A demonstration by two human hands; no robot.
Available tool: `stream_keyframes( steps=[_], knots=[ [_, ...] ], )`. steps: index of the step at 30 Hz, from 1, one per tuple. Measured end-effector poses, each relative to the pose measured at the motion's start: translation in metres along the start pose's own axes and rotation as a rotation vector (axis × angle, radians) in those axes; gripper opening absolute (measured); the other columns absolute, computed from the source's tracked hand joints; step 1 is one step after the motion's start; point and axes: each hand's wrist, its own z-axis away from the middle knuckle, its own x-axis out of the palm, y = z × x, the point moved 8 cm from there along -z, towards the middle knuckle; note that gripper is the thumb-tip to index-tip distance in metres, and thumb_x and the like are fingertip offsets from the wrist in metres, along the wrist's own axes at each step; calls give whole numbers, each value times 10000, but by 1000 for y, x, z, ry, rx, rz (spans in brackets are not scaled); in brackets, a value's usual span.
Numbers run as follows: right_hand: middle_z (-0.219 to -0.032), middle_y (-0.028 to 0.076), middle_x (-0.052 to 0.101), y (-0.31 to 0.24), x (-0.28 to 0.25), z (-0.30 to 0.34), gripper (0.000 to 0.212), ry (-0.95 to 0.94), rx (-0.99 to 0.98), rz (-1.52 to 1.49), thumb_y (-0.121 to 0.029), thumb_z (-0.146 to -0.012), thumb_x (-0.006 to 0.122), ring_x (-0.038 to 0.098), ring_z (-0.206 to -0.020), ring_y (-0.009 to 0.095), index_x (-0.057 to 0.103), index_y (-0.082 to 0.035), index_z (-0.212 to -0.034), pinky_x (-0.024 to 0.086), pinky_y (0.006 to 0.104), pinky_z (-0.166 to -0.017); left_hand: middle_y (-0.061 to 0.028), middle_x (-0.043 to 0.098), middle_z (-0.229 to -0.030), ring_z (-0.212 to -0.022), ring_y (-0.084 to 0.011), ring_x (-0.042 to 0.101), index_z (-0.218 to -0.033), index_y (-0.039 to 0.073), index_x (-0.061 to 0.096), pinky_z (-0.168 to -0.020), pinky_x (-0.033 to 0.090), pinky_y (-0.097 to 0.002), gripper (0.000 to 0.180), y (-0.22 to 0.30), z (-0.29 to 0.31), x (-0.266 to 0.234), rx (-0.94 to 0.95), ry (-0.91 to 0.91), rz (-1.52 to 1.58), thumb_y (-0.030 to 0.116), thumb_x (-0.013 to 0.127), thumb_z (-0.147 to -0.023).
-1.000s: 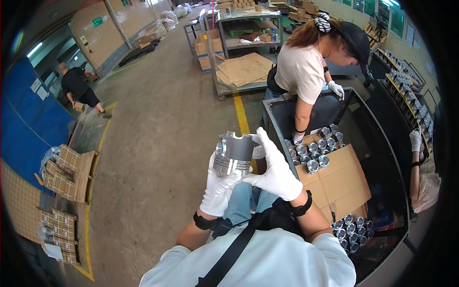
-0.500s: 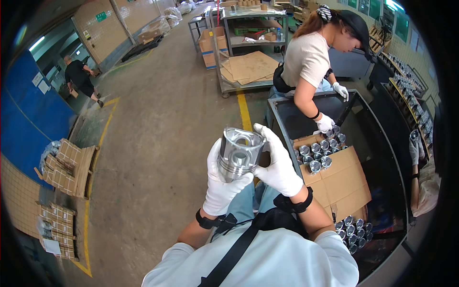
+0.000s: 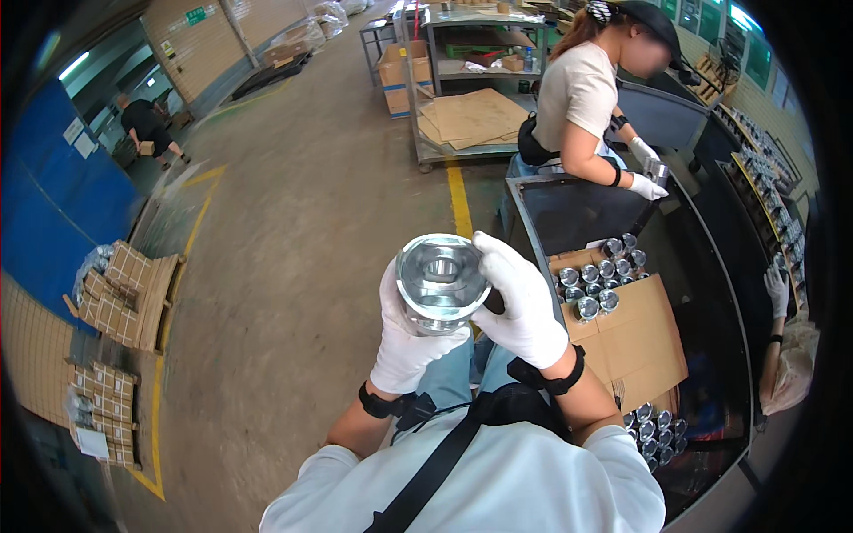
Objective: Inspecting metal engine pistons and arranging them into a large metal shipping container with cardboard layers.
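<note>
A shiny metal engine piston [image 3: 442,280] is held up in front of my chest, its recessed crown tilted toward me. My left hand [image 3: 400,333], in a white glove, wraps round its left side and underside. On the other side my gloved right hand [image 3: 520,302] grips it, thumb low and fingers along the upper right rim. To my right, a dark metal-framed cart [image 3: 733,302] holds pistons [image 3: 591,282] standing in rows on cardboard [image 3: 631,342]. More pistons [image 3: 656,435] stand at the cart's near end.
Across the cart a co-worker [image 3: 582,107] holds a piston [image 3: 656,171] in gloved hands. Another person's gloved hand [image 3: 777,291] is by the piston racks [image 3: 769,195] at far right. A wheeled shelf [image 3: 475,120] stands ahead; boxes on pallets [image 3: 133,289] lie left. Someone [image 3: 147,129] walks near the doorway.
The piston in my hands has tipped from showing its side to showing its crown. The co-worker has lifted a piston from the cart and brought both hands together on it.
</note>
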Motion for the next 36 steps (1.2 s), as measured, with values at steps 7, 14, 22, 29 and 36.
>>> stream_keyframes(
  steps=[7,14,22,29,36],
  knots=[
    [-1207,172,629,-38,1,-15,526,-177,-171,177,-101,-587,819,650,-946,336,643,-63,-1082,539,407,-786,-104,517,-1372,-1252,-260,548,-1502,128,282,-1047,502,-410,1077,-17,14,-5,-273,-36,482,-163,800,-605],
    [-1104,135,657,3,2,24,1139,-270,240,-253,-292,-578,968,674,-904,220,359,-4,-1495,545,354,-808,-158,411,-1457,-1269,-323,545,-1498,193,264,-1072,465,-490,1141,-54,4,-45,-195,69,246,-34,908,-585],
    [-773,25,632,22,16,60,1033,-509,752,-566,-190,-663,912,621,-700,83,351,-115,-1527,516,259,-687,-106,391,-1454,-1345,-255,443,-1527,183,190,-1094,435,-413,1248,0,-8,0,275,-195,-205,-45,911,-535],
    [-944,30,671,28,12,66,919,-457,812,-663,-110,-702,874,643,-706,81,393,-109,-1486,540,262,-631,-87,385,-1469,-1350,-250,438,-1528,164,208,-1105,427,-420,1215,-8,-10,6,170,-158,-199,-89,876,-546],
    [-981,39,662,36,13,80,840,-412,877,-942,-44,-734,841,630,-719,62,413,-72,-1456,539,232,-606,-97,397,-1460,-1307,-297,514,-1466,158,275,-1075,466,-432,1137,-3,-9,21,279,-232,-308,-83,891,-541]
  ],
)
